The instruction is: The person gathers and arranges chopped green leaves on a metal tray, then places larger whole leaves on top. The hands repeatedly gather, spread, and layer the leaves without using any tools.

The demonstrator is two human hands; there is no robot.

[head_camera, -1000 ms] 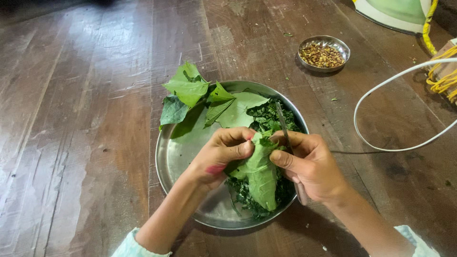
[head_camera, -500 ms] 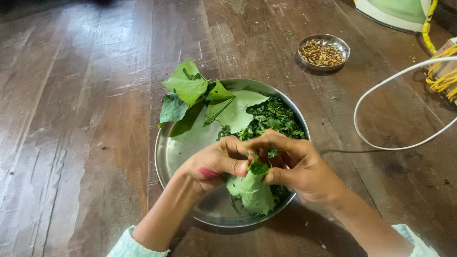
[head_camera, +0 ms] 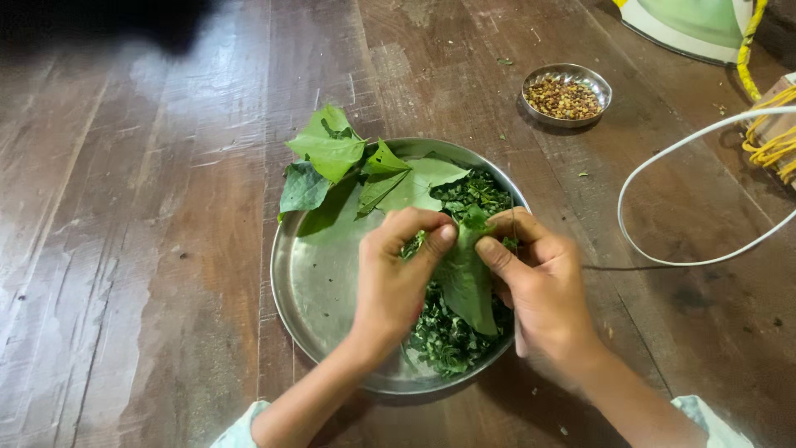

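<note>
Over a round steel plate [head_camera: 308,286], both my hands grip a folded green leaf [head_camera: 469,290]. My left hand [head_camera: 398,286] pinches its upper left edge with thumb and forefinger. On the right side, my right hand [head_camera: 539,290] presses its thumb on the leaf; a pale handle end [head_camera: 519,336] shows under its palm. Chopped dark greens [head_camera: 448,342] lie on the plate beneath the leaf and behind my fingers. Several whole leaves [head_camera: 332,153] rest on the plate's far left rim.
A small steel bowl of brown seeds [head_camera: 566,94] stands at the back right on the wooden floor. A white cable [head_camera: 663,158] loops to the right, near yellow cord [head_camera: 767,141]. A green and white object [head_camera: 688,21] sits at the top right corner.
My hands have moved up the plate with the leaf. The fingertips, bunched together over its top before, now sit apart on either side, and the leaf lies flatter.
</note>
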